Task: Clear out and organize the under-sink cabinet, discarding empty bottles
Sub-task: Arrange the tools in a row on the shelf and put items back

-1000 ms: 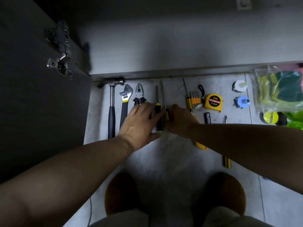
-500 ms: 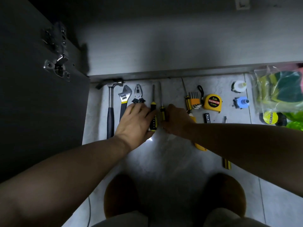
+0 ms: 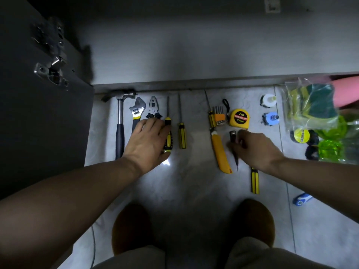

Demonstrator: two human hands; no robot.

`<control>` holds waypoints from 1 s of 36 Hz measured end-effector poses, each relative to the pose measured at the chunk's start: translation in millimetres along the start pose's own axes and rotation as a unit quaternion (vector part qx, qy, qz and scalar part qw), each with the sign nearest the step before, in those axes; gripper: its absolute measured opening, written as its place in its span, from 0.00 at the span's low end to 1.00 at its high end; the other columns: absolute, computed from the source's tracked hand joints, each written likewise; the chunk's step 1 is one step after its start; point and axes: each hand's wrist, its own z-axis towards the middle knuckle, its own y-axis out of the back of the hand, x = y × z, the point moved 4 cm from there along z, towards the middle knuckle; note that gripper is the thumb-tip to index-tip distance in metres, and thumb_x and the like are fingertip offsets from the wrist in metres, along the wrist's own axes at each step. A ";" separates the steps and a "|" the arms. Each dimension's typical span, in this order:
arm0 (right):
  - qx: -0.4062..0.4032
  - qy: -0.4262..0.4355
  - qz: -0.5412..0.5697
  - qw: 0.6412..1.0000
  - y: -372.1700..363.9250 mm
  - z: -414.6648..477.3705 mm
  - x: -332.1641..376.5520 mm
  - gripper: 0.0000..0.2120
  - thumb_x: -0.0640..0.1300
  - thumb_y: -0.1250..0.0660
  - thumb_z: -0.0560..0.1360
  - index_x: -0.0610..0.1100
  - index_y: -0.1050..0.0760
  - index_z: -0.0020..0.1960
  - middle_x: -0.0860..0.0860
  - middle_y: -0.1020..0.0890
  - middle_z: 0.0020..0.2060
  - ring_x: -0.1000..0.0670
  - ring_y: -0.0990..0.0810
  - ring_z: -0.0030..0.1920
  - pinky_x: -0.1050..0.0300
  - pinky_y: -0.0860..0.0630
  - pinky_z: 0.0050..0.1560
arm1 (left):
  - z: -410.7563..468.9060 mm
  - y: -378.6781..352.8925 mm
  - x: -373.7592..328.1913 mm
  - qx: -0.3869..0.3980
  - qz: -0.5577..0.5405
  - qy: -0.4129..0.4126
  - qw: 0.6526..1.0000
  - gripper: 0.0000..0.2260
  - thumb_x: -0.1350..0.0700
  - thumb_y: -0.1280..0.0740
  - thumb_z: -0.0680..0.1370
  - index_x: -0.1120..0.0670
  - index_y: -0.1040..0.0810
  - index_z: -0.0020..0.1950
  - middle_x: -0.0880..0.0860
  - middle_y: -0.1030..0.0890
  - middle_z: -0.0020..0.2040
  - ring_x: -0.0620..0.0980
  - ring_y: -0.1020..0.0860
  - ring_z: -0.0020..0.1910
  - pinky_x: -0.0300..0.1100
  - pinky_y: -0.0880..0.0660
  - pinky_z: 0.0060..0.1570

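**A:** Where is the cabinet?

**B:** Straight ahead. The under-sink cabinet stands open, with its dark door swung out at the left and a hinge showing. Tools lie in a row on the floor tiles along its front edge.

**A:** And the hands?

**B:** The left hand lies flat with its fingers straight. It covers the handles of the pliers and touches the black-and-yellow screwdriver. The right hand is curled. Its thumb and fingers pinch a slim dark tool, somewhat blurred, just beside the tape measure.

**A:** Any room to move?

**B:** A broad strip of tile shows between the second screwdriver and the yellow utility knife. At the left the hammer lies close to the door's edge, with the adjustable wrench beside it. A third screwdriver lies at the right wrist.

**A:** Any writing?

**B:** The tape measure reads "2m", "MEASURING TAPE" and "12.5mm". The wrench's lettering is too small to read.

**A:** Bottles?

**B:** Green translucent bottles lie at the far right edge, below a clear bag of sponges.
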 end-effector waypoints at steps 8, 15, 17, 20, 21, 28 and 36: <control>0.120 -0.127 -0.097 0.980 -30.6 -44.8 -67.6 0.17 0.68 0.35 0.74 0.54 0.26 0.44 0.56 0.22 0.36 0.53 0.23 0.37 0.56 0.27 0.35 | 2.5 -1.0 -3.4 0.006 -0.005 0.007 1.000 0.35 0.39 0.27 0.70 0.54 0.28 0.71 0.56 0.25 0.63 0.59 0.29 0.64 0.54 0.33 0.65; 0.113 -0.202 0.054 0.971 -41.7 -46.6 -51.6 0.12 0.55 0.30 0.75 0.46 0.20 0.41 0.51 0.16 0.27 0.52 0.16 0.28 0.54 0.16 0.41 | 2.9 -2.9 -8.4 0.015 -0.004 0.006 1.000 0.35 0.37 0.28 0.70 0.53 0.29 0.72 0.56 0.27 0.63 0.59 0.30 0.64 0.53 0.33 0.65; 0.077 -0.205 0.142 0.965 -38.5 -43.9 -40.8 0.12 0.54 0.29 0.75 0.45 0.20 0.41 0.50 0.16 0.26 0.52 0.16 0.27 0.54 0.16 0.37 | 3.8 -2.0 -10.1 0.008 -0.007 0.003 1.000 0.36 0.37 0.28 0.69 0.53 0.29 0.73 0.56 0.27 0.64 0.59 0.30 0.64 0.53 0.33 0.65; 0.026 -0.158 0.244 0.956 -32.6 -38.8 -15.4 0.12 0.53 0.28 0.76 0.45 0.22 0.43 0.49 0.16 0.29 0.51 0.15 0.28 0.58 0.19 0.30 | 5.7 0.9 -12.6 -0.003 -0.011 0.000 1.000 0.37 0.39 0.26 0.69 0.54 0.30 0.73 0.57 0.28 0.64 0.59 0.30 0.64 0.54 0.33 0.66; 0.019 -0.136 0.262 0.955 -31.1 -35.9 -6.1 0.11 0.52 0.28 0.76 0.46 0.23 0.43 0.49 0.16 0.30 0.52 0.15 0.29 0.60 0.19 0.30 | 6.2 1.8 -13.6 -0.005 -0.014 -0.001 1.000 0.38 0.40 0.25 0.68 0.54 0.30 0.74 0.57 0.28 0.65 0.59 0.30 0.64 0.54 0.33 0.66; 0.043 -0.011 0.162 0.986 -29.5 3.0 54.3 0.10 0.47 0.30 0.77 0.49 0.27 0.38 0.54 0.20 0.28 0.61 0.19 0.30 0.70 0.27 0.28 | 6.0 1.4 -20.6 0.029 -0.037 -0.018 0.999 0.41 0.43 0.24 0.69 0.51 0.34 0.79 0.58 0.31 0.73 0.61 0.33 0.72 0.55 0.36 0.71; 0.102 -0.004 0.031 0.994 -34.0 41.1 83.0 0.12 0.48 0.34 0.77 0.40 0.21 0.42 0.46 0.14 0.36 0.46 0.15 0.41 0.50 0.17 0.44 | 10.3 1.0 -20.9 0.047 -0.073 0.010 0.996 0.37 0.44 0.27 0.74 0.55 0.35 0.79 0.56 0.33 0.76 0.58 0.31 0.71 0.50 0.38 0.73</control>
